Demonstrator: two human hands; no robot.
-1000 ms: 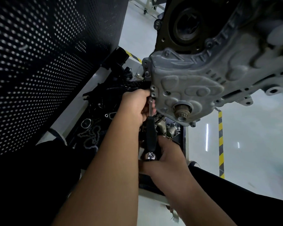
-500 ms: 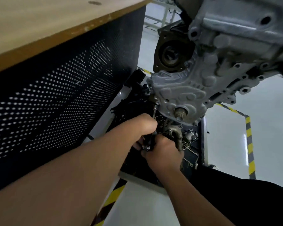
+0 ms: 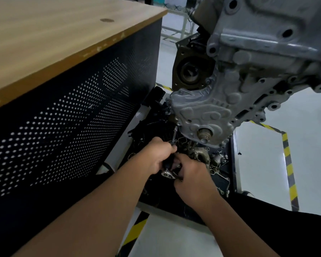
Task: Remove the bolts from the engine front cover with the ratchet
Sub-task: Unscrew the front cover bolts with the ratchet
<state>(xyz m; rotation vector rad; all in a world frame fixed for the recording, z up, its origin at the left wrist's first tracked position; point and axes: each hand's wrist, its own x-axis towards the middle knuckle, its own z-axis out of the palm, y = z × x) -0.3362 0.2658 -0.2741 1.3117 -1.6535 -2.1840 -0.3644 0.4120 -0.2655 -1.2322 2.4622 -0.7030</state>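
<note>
Your two hands meet low in the middle of the view, both on the one ratchet (image 3: 168, 168). Your left hand (image 3: 160, 153) is curled round the upper part of the tool, its fingers wrapped where the thin extension bar (image 3: 174, 135) comes out, and your right hand (image 3: 192, 176) is curled round the ratchet's black handle and bright head just below — the two hands almost touch. The single extension bar rises from your left fist, tilted slightly to the right, and its tip sits at one bolt (image 3: 178, 123) on the lower left edge of the engine front cover (image 3: 202, 110); whether the socket is fully seated on that bolt is too small to tell. The grey cast cover hangs above your hands, with one crankshaft stub (image 3: 204, 134) poking out near its bottom edge, to the right of the bolt. Several open bolt holes show along the cover's right-hand flange, too many and too blurred to count surely. Beneath the engine lies one dark tray (image 3: 221, 184) heaped with loose metal parts. To your left stands one workbench (image 3: 67, 34) with a wooden top and a black perforated side panel. Two yellow-and-black floor stripes (image 3: 289, 175) are in view — one to the right of the tray, one by your left forearm.
</note>
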